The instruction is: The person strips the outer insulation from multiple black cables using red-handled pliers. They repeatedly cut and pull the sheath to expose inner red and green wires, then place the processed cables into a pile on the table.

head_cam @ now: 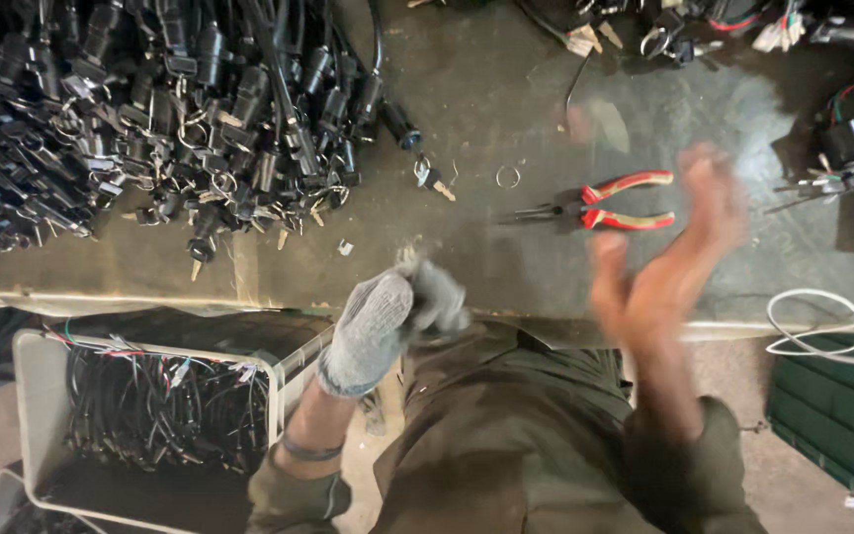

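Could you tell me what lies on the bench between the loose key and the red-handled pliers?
A small metal ring lies between the key and the pliers, seen in the head view.

i count one pair of red-and-yellow handled pliers (600,210), one small metal split ring (508,177), one loose key on a ring (434,181), one white plastic crate of black cables (140,415), and one big heap of black lock switches (150,109), too many to count.
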Motion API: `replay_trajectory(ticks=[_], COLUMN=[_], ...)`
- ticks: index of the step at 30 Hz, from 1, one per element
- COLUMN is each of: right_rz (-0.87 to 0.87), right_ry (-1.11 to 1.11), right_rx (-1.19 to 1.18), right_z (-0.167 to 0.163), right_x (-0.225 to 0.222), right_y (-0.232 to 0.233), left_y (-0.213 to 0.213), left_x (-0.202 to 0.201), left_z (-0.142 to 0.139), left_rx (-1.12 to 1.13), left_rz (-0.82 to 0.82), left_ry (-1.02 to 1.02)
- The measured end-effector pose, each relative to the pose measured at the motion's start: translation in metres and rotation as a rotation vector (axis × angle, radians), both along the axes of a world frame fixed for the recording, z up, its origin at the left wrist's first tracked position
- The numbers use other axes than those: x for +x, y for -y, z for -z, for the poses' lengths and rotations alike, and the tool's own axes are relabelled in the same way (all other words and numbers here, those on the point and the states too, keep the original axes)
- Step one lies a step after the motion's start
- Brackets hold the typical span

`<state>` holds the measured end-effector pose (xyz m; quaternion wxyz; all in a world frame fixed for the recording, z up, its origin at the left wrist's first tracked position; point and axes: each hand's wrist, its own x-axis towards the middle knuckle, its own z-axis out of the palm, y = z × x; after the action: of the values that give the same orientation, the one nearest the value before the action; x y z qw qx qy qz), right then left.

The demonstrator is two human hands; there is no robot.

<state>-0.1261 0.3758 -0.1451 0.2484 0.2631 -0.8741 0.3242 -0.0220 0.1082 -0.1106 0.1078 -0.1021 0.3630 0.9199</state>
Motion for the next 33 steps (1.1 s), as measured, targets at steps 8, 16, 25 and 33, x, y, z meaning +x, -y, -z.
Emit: replay_trajectory(ticks=[8, 16, 25, 33], right_rz=[-0.421, -0.169, -0.440, -0.222], right_ry=[1.029, 0.701, 0.405, 0.798], right_rx=[-0.290, -0.087, -0.014, 0.017], right_z=[0.034, 0.049, 0.059, 0.058], right_x=[0.037, 0.015, 0.009, 0.010], right_y=[0.029, 0.013, -0.001, -0.006], left_y=[-0.022, -0.071, -0.072, -0.102], left_x=[-0.043, -0.023, -0.026, -0.016], left_z=[0.010, 0.062, 0.076, 0.068], left_rx=[-1.079, -0.716, -0.698, -0.745], left_rz=[-0.124, -0.236, -0.198, -0.286], left_ry=[-0.609, -0.221, -0.125, -0.304])
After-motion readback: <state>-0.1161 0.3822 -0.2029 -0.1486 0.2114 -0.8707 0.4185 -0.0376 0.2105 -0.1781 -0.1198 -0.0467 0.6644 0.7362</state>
